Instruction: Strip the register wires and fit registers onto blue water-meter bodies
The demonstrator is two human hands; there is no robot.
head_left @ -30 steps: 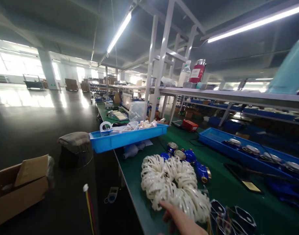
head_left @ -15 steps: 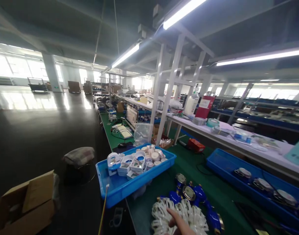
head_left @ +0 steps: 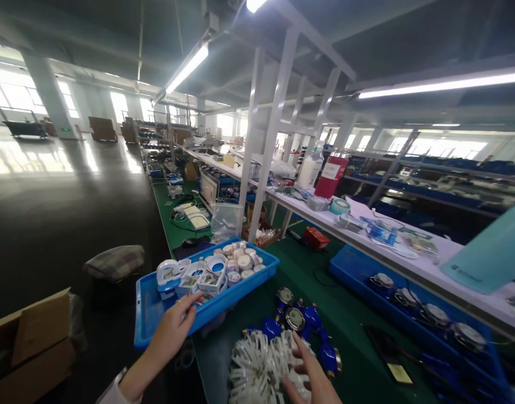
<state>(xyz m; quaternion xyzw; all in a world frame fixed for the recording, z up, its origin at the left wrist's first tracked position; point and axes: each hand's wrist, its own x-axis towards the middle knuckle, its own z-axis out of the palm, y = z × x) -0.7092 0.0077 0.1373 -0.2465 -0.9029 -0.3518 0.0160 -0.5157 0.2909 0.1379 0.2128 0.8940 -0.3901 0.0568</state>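
1. Reaching in from below, your left hand (head_left: 173,330) has newly appeared, fingers spread on the near rim of the blue tray (head_left: 145,314) of white housings (head_left: 206,275).
2. Your right hand (head_left: 310,373) stays open-fingered on the white ring bundle (head_left: 261,367), beside blue water meters (head_left: 297,320); both hands now touch parts.

Your left hand (head_left: 173,331): reaching forward — fingers loosely spread, palm down.
Your right hand (head_left: 310,373): low, fingers splayed.

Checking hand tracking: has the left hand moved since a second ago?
Yes. It was out of view earlier; now the left hand reaches up to the near edge of the blue tray on the green bench.
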